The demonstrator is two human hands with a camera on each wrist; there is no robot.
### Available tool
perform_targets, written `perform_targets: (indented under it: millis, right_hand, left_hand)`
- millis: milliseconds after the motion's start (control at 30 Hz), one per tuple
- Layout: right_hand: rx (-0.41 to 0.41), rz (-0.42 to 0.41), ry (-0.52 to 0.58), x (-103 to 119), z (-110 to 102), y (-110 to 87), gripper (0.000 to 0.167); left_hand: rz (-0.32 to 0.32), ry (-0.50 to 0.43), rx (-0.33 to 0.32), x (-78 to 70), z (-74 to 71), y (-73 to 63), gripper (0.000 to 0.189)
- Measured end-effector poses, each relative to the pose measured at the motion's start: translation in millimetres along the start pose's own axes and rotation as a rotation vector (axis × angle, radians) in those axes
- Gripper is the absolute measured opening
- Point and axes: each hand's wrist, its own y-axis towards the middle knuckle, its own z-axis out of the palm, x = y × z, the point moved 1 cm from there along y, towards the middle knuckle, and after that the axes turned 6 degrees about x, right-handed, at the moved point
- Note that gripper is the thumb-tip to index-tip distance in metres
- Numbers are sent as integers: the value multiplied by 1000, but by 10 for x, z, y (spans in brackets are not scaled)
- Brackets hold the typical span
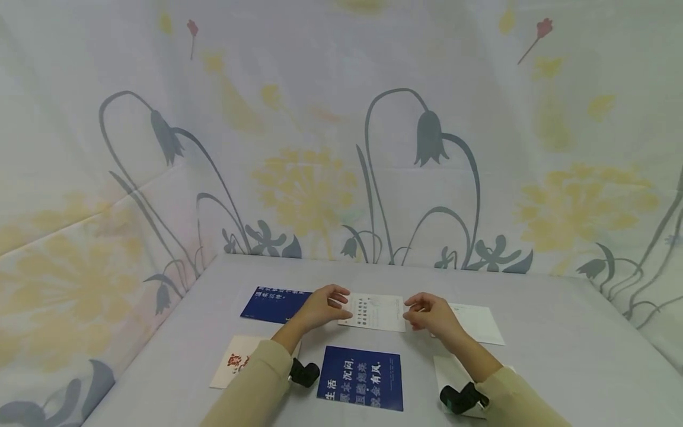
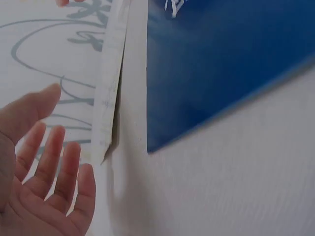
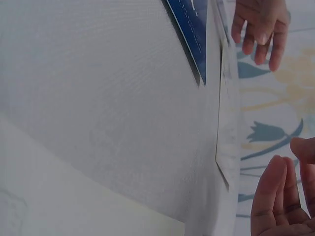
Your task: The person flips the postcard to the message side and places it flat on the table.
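Note:
A white postcard printed with dark text lies at the back middle of the table, between my two hands. My left hand is at its left edge, fingers loosely bent and holding nothing. In the left wrist view the palm and spread fingers show beside the white card. At the card's right edge is my right hand, fingers gently bent and nothing in them. A blue card with white lettering lies in front, between the forearms. My left hand partly covers another blue card at the back left.
A white card lies back right, partly behind the right hand. Another pale card is under the right forearm. A cream card with a red print lies front left. A flower-printed cloth hangs behind the table.

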Motion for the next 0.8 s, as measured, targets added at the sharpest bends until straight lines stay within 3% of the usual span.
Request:
perform_targets:
  millis: [267, 433, 600, 800]
  right_hand:
    - [68, -87, -107, -3, -54, 121, 22]
    - [89, -119, -223, 7, -48, 205, 22]
    - [142, -145, -310, -6, -26, 246, 25]
    - [207, -204, -414, -37, 2, 274, 32]
  left_hand:
    - [68, 165, 58, 82, -57, 100, 46]
    - [103, 248, 77, 59, -91, 117, 48]
    - [63, 311, 107, 38, -104, 128, 51]
    - [66, 393, 145, 50, -117, 138, 54]
